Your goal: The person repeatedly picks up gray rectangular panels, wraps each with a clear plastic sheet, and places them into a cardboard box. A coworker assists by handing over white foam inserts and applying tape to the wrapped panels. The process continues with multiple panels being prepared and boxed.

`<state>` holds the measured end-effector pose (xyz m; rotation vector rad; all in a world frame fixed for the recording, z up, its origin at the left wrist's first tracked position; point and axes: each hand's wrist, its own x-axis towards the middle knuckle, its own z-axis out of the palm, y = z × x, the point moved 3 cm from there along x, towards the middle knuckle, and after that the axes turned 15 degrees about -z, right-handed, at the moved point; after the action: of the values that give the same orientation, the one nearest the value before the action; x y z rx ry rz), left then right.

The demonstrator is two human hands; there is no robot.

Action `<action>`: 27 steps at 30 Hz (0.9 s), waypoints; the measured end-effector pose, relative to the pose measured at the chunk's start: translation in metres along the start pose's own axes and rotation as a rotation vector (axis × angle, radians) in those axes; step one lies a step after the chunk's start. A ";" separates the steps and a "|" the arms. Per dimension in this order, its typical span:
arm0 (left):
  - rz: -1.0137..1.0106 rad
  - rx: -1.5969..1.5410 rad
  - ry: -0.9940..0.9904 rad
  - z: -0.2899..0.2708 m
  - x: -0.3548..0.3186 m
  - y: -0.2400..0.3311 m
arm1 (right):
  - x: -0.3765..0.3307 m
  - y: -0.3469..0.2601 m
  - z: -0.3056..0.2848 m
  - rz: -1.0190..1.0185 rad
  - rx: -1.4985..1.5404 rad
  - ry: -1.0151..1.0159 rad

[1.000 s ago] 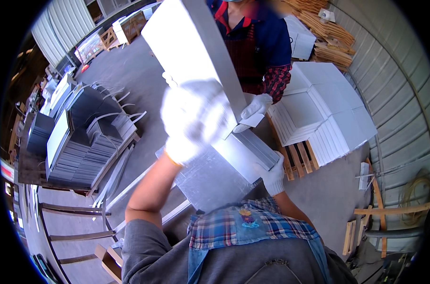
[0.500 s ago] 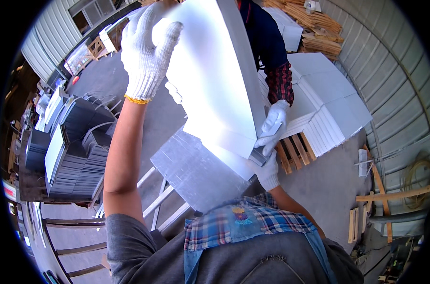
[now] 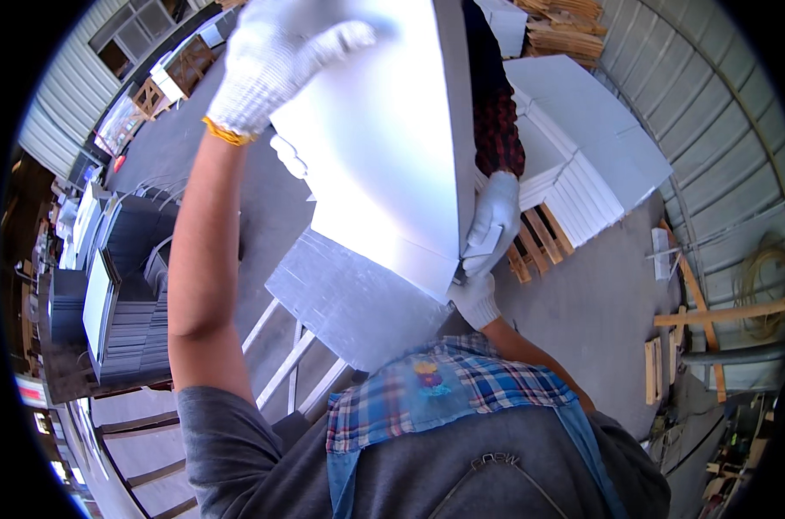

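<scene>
Rising in front of the person is one large, white, smooth-faced panel with a turned side edge (image 3: 384,147), its lower part overlapping one flat, scratched, grey metal plate (image 3: 349,298) in view. Four white-gloved hands are showing around it. Of the person's own two, the left hand (image 3: 280,73), in a knit glove with a yellow cuff, is sitting with its thumb spread wide across the upper panel; whether it is pressing on the surface is hard to tell. The right hand (image 3: 476,301) is reaching to the lower right corner, its fingers mostly hidden, so how far they are closing, and on what, cannot be told. One co-worker's hand (image 3: 494,212), below one red-and-black sleeve (image 3: 499,134), is clasping the right edge just above. One further hand (image 3: 288,157) is showing only its fingertips at the left edge. To the right, one stack of white panels (image 3: 591,130) is resting on one slatted wooden pallet (image 3: 532,248).
</scene>
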<state>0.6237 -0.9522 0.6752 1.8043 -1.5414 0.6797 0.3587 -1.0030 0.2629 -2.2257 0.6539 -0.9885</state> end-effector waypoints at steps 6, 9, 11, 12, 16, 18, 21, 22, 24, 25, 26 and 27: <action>-0.013 -0.013 0.046 -0.012 0.014 -0.033 | -0.002 -0.005 0.013 -0.108 0.018 0.069; -0.257 -0.141 -0.064 -0.006 0.003 -0.009 | -0.006 0.014 0.014 -0.057 0.054 0.047; -0.356 -0.425 -0.282 -0.005 0.006 -0.031 | -0.006 0.010 0.016 -0.032 0.080 -0.014; -0.405 -0.568 -0.392 -0.002 0.007 -0.041 | -0.008 0.016 0.020 0.030 0.305 0.044; -0.402 -0.398 -0.434 -0.006 0.000 -0.042 | -0.016 0.068 0.051 0.246 1.092 0.272; -0.250 -0.045 -0.337 0.005 -0.009 -0.068 | -0.015 0.069 0.056 0.318 1.282 0.350; -0.209 -0.080 -0.283 0.011 -0.015 -0.050 | -0.009 0.063 0.054 0.341 1.347 0.474; -0.220 -0.112 -0.278 0.009 -0.016 -0.045 | -0.007 0.060 0.054 0.336 1.350 0.495; -0.202 -0.258 -0.505 0.007 -0.020 -0.002 | -0.005 0.061 0.052 0.341 1.349 0.553; -0.191 -0.331 -0.620 0.008 -0.021 0.016 | -0.006 0.061 0.050 0.340 1.349 0.575; 0.043 -0.457 -0.597 0.018 -0.026 0.027 | -0.006 0.059 0.052 0.341 1.355 0.581; 0.201 -0.276 -0.422 0.025 -0.039 0.041 | -0.007 0.057 0.054 0.349 1.366 0.590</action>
<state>0.5757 -0.9494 0.6358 1.6636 -2.0023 0.1603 0.3861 -1.0206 0.1910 -0.6148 0.3554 -1.3165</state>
